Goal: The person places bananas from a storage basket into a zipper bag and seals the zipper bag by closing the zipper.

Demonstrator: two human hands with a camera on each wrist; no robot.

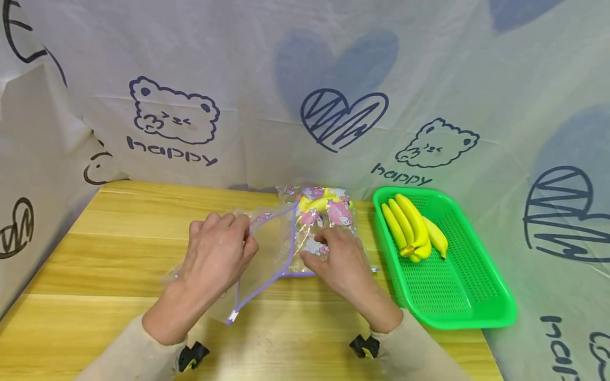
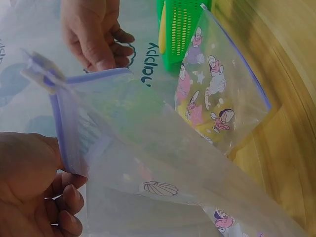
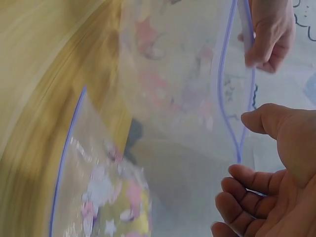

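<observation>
My left hand [image 1: 216,248] pinches the purple-edged mouth of a clear zipper bag [image 2: 143,143] and holds it up, its mouth gaping. At the mouth's near end sits a white slider [image 1: 232,316]. My right hand [image 1: 340,256] has its thumb and fingers spread around the bag's far corner, with a gap between them in the right wrist view. Behind the right hand, a second zipper bag [image 1: 339,211], printed with pink and white cartoon figures, lies on the table with yellow bananas [image 1: 316,203] inside.
A green plastic basket [image 1: 452,293] stands at the right of the wooden table [image 1: 119,233], holding several bananas [image 1: 407,222]. A white cloth [image 1: 257,106] with bear and heart drawings hangs behind and at the sides.
</observation>
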